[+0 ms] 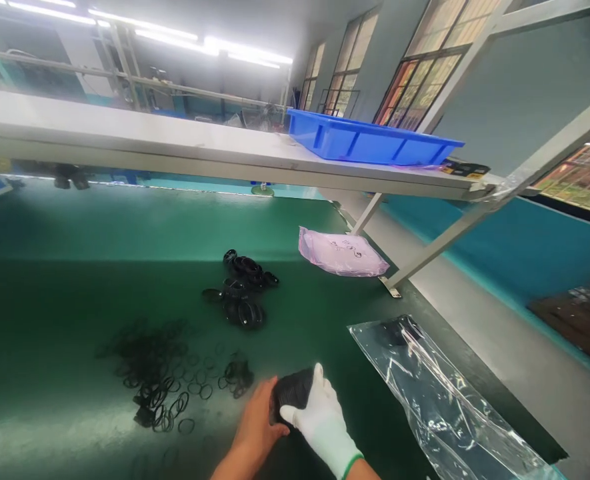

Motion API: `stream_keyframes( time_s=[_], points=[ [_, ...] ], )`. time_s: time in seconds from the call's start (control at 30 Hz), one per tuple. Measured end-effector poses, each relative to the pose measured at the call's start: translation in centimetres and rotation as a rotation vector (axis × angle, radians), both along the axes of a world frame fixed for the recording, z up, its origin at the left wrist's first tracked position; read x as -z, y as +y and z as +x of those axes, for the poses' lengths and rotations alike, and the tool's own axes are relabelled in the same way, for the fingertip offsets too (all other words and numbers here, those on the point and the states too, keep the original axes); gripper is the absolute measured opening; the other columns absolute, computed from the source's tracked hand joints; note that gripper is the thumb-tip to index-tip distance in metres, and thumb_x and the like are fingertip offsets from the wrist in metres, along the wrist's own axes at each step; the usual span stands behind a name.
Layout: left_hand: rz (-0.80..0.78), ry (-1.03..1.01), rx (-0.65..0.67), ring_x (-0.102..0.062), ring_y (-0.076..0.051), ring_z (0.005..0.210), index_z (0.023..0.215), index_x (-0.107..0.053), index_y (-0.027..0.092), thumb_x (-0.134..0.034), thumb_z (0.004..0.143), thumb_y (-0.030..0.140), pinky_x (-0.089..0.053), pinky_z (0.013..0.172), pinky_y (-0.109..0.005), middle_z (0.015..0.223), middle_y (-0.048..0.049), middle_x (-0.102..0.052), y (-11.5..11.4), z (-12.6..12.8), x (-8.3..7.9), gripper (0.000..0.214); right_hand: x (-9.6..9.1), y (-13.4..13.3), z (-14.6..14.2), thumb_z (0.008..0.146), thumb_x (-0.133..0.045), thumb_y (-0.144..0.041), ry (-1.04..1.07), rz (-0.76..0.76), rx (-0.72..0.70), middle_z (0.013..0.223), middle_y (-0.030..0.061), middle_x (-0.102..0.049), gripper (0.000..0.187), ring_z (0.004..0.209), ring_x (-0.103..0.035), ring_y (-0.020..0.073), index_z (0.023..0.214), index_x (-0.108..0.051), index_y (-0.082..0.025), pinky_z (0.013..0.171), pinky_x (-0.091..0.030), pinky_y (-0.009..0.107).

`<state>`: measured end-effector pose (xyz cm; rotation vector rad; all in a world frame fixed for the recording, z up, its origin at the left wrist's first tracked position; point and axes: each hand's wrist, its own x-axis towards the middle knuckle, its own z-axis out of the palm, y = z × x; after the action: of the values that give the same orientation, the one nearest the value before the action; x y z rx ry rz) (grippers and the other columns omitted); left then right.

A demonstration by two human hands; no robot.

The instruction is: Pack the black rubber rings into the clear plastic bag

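Note:
Both my hands meet low in the middle of the view over the green mat. My bare left hand (255,420) is closed on the left side of a black ribbed part (292,389). My right hand (322,420), in a white glove, grips the same part from the right, thumb and fingers pressed on it. Several thin black rubber rings (167,393) lie scattered on the mat just left of my hands. A heap of thicker black ring parts (242,287) sits farther back.
A clear plastic bag (439,400) lies on the green mat (75,300) at the right of my hands. A pink bag (342,253) rests by a shelf leg. Overhead, a white shelf (175,143) carries a blue tray (369,140).

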<state>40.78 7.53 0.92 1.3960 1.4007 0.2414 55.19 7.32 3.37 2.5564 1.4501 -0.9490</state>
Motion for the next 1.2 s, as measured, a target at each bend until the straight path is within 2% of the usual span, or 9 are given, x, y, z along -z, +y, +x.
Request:
stream_keyframes(
  time_s=[0.17, 0.27, 0.43, 0.5, 0.57, 0.63, 0.77, 0.97, 1.2],
  points=[
    [0.08, 0.032, 0.118, -0.04, -0.021, 0.127, 0.142, -0.03, 0.023, -0.063, 0.058, 0.003, -0.035, 0.104, -0.026, 0.15, -0.004, -0.027, -0.1, 0.0, 0.4, 0.092, -0.2, -0.3, -0.9, 0.057, -0.065, -0.038, -0.007, 0.038, 0.022, 0.139, 0.0228, -0.036, 0.109, 0.131, -0.029, 0.0365, 0.144, -0.01, -0.001, 0.106, -0.025, 0.041],
    [0.115, 0.056, 0.161, -0.04, -0.022, 0.128, 0.141, -0.033, 0.024, -0.063, 0.06, 0.005, -0.033, 0.106, -0.029, 0.15, -0.0029, -0.028, 0.1, -0.1, 0.7, 0.088, -0.3, -0.1, -0.2, 0.06, -0.065, -0.037, 0.049, 0.043, 0.028, 0.14, 0.0234, -0.035, 0.107, 0.132, -0.028, 0.0367, 0.144, -0.009, -0.001, 0.107, -0.024, 0.042],
    [0.142, 0.04, 0.153, -0.043, -0.022, 0.126, 0.139, -0.035, 0.025, -0.065, 0.059, 0.008, -0.035, 0.106, -0.031, 0.148, -0.0018, -0.033, 0.2, -0.2, 1.0, 0.086, -1.4, 1.3, 3.3, 0.088, -0.03, -0.043, 0.272, 0.046, 0.009, 0.133, 0.014, -0.051, 0.058, 0.124, -0.045, 0.0206, 0.132, -0.043, -0.007, 0.103, -0.031, 0.03],
    [0.148, 0.033, 0.153, -0.043, -0.023, 0.125, 0.138, -0.036, 0.025, -0.065, 0.059, 0.009, -0.035, 0.106, -0.032, 0.147, -0.0021, -0.034, 0.2, -0.3, 1.0, 0.086, -1.8, 1.7, 4.1, 0.091, -0.02, -0.041, 0.333, 0.042, 0.012, 0.125, 0.0102, -0.058, 0.055, 0.115, -0.053, 0.0166, 0.123, -0.053, -0.01, 0.098, -0.037, 0.027],
    [0.158, 0.026, 0.15, -0.043, -0.023, 0.126, 0.138, -0.037, 0.026, -0.065, 0.059, 0.009, -0.035, 0.107, -0.032, 0.147, -0.0021, -0.035, 0.1, -0.3, 1.3, 0.086, -2.0, 1.6, 3.8, 0.09, -0.021, -0.047, 0.328, 0.038, 0.03, 0.124, 0.0115, -0.058, 0.06, 0.114, -0.054, 0.0175, 0.125, -0.051, -0.009, 0.097, -0.038, 0.028],
    [0.168, 0.023, 0.144, -0.042, -0.023, 0.127, 0.138, -0.036, 0.026, -0.065, 0.059, 0.009, -0.034, 0.107, -0.033, 0.147, -0.0019, -0.035, 0.0, -0.3, 1.7, 0.086, -1.7, 1.1, 2.3, 0.081, -0.04, -0.055, 0.254, 0.039, 0.053, 0.132, 0.0176, -0.05, 0.075, 0.122, -0.047, 0.023, 0.136, -0.037, -0.003, 0.101, -0.035, 0.031],
    [0.195, 0.01, 0.139, -0.036, -0.02, 0.132, 0.139, -0.036, 0.022, -0.061, 0.059, 0.006, -0.028, 0.111, -0.029, 0.147, -0.0025, -0.034, -0.1, -0.3, 3.1, 0.085, -0.5, -0.3, -1.5, 0.053, -0.07, -0.039, 0.028, 0.058, 0.101, 0.142, 0.0262, -0.031, 0.118, 0.131, -0.031, 0.0359, 0.143, -0.008, 0.004, 0.107, -0.024, 0.041],
    [0.212, 0.029, 0.151, -0.029, -0.016, 0.136, 0.139, -0.036, 0.019, -0.056, 0.059, 0.006, -0.021, 0.113, -0.026, 0.147, -0.0018, -0.036, -0.2, -0.3, 4.6, 0.084, 0.2, -0.9, -3.0, 0.055, -0.062, -0.036, -0.086, 0.068, 0.122, 0.145, 0.0176, -0.029, 0.111, 0.132, -0.029, 0.0322, 0.145, -0.008, -0.003, 0.108, -0.024, 0.039],
    [0.281, 0.072, 0.214, -0.03, -0.016, 0.135, 0.137, -0.039, 0.017, -0.046, 0.055, 0.002, -0.019, 0.114, -0.026, 0.144, -0.0012, -0.04, 0.1, -0.4, 4.6, 0.083, 1.0, -0.8, -4.5, 0.055, -0.064, -0.04, -0.245, 0.028, 0.101, 0.151, 0.0184, -0.012, 0.114, 0.138, -0.01, 0.0342, 0.144, -0.007, -0.001, 0.112, -0.003, 0.048]
  ],
)
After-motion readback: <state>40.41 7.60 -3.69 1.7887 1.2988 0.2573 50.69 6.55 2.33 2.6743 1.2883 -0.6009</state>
